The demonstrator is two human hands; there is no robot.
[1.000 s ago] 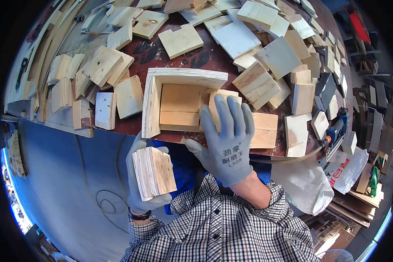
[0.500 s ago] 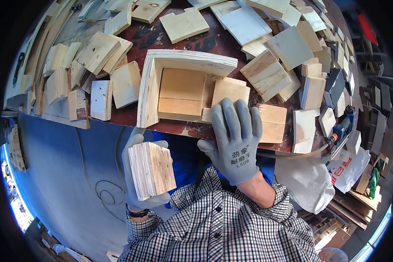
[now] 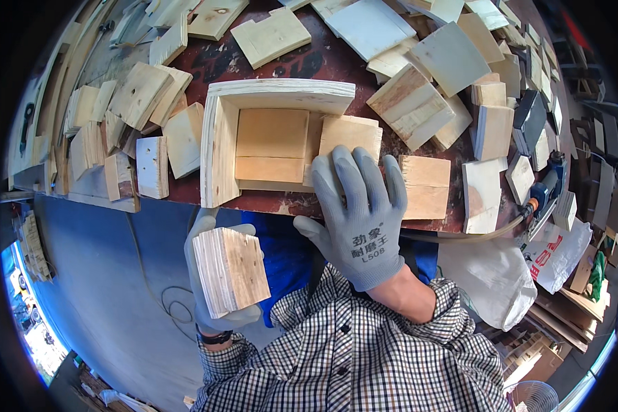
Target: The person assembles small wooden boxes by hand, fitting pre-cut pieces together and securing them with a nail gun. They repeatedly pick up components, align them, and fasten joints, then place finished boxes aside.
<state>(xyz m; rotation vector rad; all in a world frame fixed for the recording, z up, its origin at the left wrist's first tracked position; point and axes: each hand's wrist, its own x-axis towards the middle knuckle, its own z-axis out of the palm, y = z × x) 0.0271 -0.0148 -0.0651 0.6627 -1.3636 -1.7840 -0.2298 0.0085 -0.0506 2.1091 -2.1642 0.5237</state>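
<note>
L hand (image 3: 230, 320) is closed round a stack (image 3: 231, 271) of wood pcs, just nr side of the table (image 3: 261, 200); R hand (image 3: 365, 223) has fingers slightly spread, thumb out L, tips over the near edge of a small block (image 3: 350, 136). On my feed that block sits at the R end of a two-walled frame (image 3: 220, 147), w/ a panel (image 3: 426, 182) to its R & a blue tool (image 3: 544, 189) far R.

White sack (image 3: 489, 283), fan grille (image 3: 534, 395).

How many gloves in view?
2: one on the left hand, which holds a wood stack; one on the right hand, over the bench edge. More may be hidden.
</note>
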